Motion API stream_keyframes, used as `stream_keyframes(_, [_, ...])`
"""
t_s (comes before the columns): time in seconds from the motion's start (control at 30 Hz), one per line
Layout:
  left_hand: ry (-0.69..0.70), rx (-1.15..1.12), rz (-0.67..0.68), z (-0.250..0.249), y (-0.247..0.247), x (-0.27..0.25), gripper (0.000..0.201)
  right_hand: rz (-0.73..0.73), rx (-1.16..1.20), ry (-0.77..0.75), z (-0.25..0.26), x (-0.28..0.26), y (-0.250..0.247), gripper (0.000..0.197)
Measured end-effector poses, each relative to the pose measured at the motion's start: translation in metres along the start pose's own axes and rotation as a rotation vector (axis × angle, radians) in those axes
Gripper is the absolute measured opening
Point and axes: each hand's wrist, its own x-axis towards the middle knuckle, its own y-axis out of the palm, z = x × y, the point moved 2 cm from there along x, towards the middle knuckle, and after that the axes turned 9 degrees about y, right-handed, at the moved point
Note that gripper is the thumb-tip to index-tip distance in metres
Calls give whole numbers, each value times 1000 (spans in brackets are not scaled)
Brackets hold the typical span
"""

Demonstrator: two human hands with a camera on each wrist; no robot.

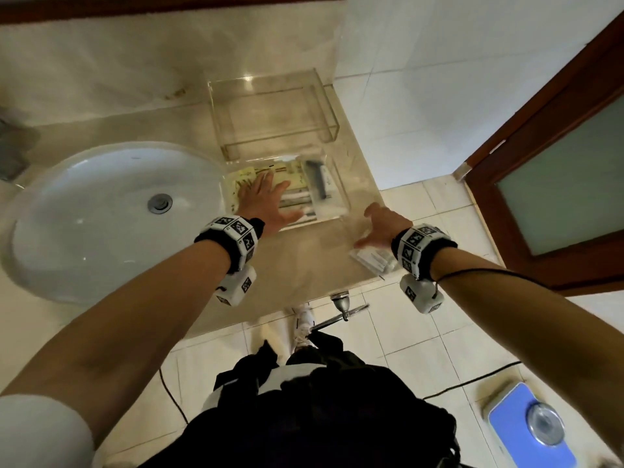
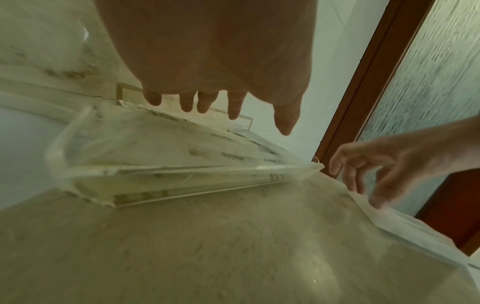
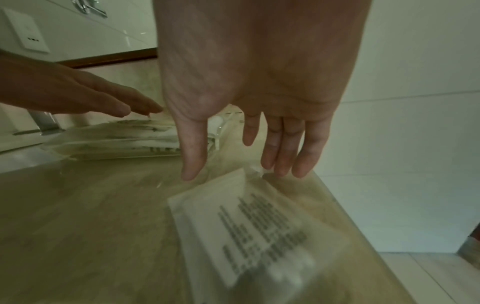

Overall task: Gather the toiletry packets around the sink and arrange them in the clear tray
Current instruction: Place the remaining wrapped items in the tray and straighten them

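The clear tray (image 1: 341, 187) sits on the counter right of the sink and holds several toiletry packets (image 1: 297, 173), yellowish and white, plus a dark item. My left hand (image 1: 270, 197) is spread flat over those packets with straight fingers (image 2: 235, 111); I cannot tell if it touches them. One clear packet with printed text (image 3: 249, 226) lies near the counter's front right corner (image 1: 373, 260). My right hand (image 1: 378, 228) hovers just above it, fingers (image 3: 281, 164) straight and pointing down at its far corner, holding nothing.
A clear acrylic riser (image 1: 270, 113) stands behind the tray against the wall. The white sink basin (image 1: 101, 214) is at the left. The counter edge drops to a tiled floor, with a wooden door (image 1: 557, 163) at right and a blue scale (image 1: 530, 430) below.
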Motion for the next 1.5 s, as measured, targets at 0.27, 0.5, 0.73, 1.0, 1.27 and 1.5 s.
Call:
stream_keyframes(0.27, [-4,-5,16,-2,0,-13,81,-11,-153,74,-1,-22,14,90])
stream_keyframes(0.5, [-10,-14,-21,9,-4,-18,77,89,-9,135,11,-25,8,38])
stream_keyframes(0.73, [-4,-86,-52,8,-15,-21,72,202,255,-39,50,-17,-23,37])
stream_keyframes(1.0, [63,-220,-54,4,-39,-16,43,121,623,-152,100,-17,-56,21])
stream_keyframes(1.27, [23,-416,-9,6,-53,-10,20,131,823,-210,125,4,-72,6])
stream_keyframes(1.5, [-161,-507,-103,11,-56,4,12,132,595,-187,126,31,-75,2])
